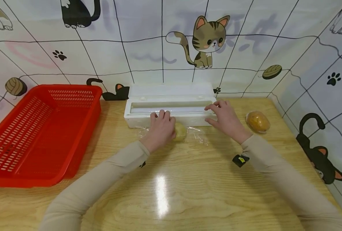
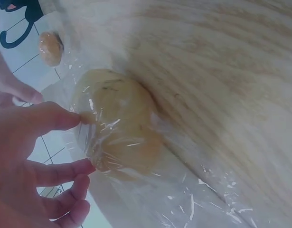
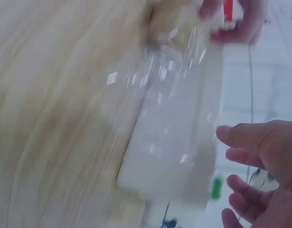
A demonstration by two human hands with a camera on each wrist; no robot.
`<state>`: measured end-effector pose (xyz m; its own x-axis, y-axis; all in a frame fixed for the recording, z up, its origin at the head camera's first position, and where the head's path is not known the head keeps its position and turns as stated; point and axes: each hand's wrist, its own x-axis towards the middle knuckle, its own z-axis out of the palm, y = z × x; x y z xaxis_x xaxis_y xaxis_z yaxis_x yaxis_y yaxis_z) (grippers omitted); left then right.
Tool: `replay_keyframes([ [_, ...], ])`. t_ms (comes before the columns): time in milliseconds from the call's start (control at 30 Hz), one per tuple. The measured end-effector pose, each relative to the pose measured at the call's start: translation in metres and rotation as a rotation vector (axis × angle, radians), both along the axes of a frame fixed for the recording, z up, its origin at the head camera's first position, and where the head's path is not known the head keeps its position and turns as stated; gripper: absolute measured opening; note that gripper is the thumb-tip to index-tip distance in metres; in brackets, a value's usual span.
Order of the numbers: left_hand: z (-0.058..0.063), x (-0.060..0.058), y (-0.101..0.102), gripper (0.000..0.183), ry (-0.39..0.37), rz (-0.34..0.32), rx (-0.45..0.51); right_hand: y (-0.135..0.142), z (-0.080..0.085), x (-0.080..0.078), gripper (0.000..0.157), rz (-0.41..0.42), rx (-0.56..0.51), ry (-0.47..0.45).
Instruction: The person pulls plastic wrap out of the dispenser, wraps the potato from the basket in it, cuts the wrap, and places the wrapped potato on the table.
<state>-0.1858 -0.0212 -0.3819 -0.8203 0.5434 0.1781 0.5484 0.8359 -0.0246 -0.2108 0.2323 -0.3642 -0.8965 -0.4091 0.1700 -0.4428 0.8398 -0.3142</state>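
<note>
A pale yellow, potato-like round item (image 2: 119, 123) lies under clear plastic wrap (image 2: 188, 194) at the front of a white cling film box (image 1: 142, 121). My left hand (image 1: 162, 130) holds it through the film, thumb and a fingertip on its side in the left wrist view. The box's lid (image 1: 171, 90) is raised, and a film roll (image 1: 168, 110) shows inside. By the box's right end is my right hand (image 1: 224, 117), fingers spread and loosely bent, with nothing seen between them. In the right wrist view film stretches along the box, blurred.
A red plastic basket (image 1: 70, 157) stands on the left of the wooden table (image 1: 199, 192). On the right lies an orange-brown item wrapped in film (image 1: 258, 122). A cat-patterned sheet (image 1: 147, 54) covers the wall behind.
</note>
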Motion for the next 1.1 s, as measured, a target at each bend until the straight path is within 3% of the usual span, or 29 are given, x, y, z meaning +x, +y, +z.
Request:
replay_keyframes([
  [300, 0.006, -0.003, 0.008, 0.021, -0.101, 0.071, -0.035, 0.024, -0.005, -0.021, 0.030, 0.008, -0.064, -0.179],
  [533, 0.007, -0.002, 0.006, 0.021, -0.166, 0.094, -0.037, 0.029, -0.006, -0.026, 0.027, 0.047, -0.084, -0.207],
  [800, 0.011, -0.003, 0.003, 0.019, -0.210, 0.027, -0.021, 0.040, -0.008, -0.032, 0.027, 0.092, -0.150, -0.251],
  [1100, 0.014, -0.009, 0.005, 0.021, -0.314, 0.081, -0.006, 0.048, -0.008, -0.034, 0.028, 0.124, -0.171, -0.279],
])
